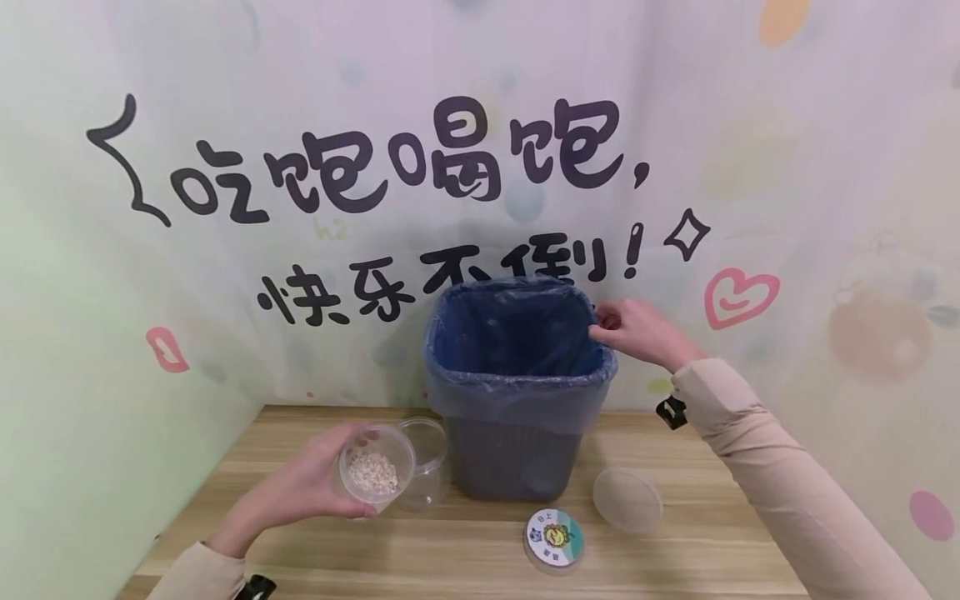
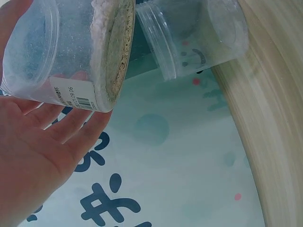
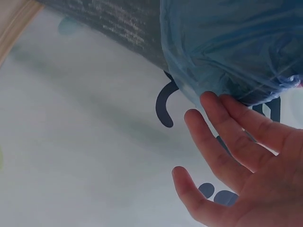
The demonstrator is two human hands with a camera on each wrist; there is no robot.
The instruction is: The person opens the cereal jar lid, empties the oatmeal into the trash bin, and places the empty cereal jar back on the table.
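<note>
Two bare hands are at work: the left grip (image 1: 315,483) is wrapped around a clear tub (image 1: 397,454), held tilted above the wooden surface (image 1: 337,554), its open mouth toward the head camera and a bed of pale grains (image 1: 373,473) lying at its base. The right grip (image 1: 637,329) is closed lightly over the edge of the blue liner (image 1: 517,408) at the right side of the dark bin (image 1: 513,467), the fingertips outside; the thumb is mostly hidden in the right wrist view. The tub should be light, thin and fairly stiff, though its smooth wall may slip and would probably buckle under a hard squeeze. It is best taken around the side below the rim, thumb opposite spread fingers, since the loose grains could spill if it tips further. Liner film looks soft and easily torn, so pinching it together with the bin's rim seems safer than tugging the film alone. A second clear tub (image 1: 425,490) stands just left of the bin, while a translucent lid (image 1: 628,500) and a printed disc (image 1: 555,540) lie near its front.
</note>
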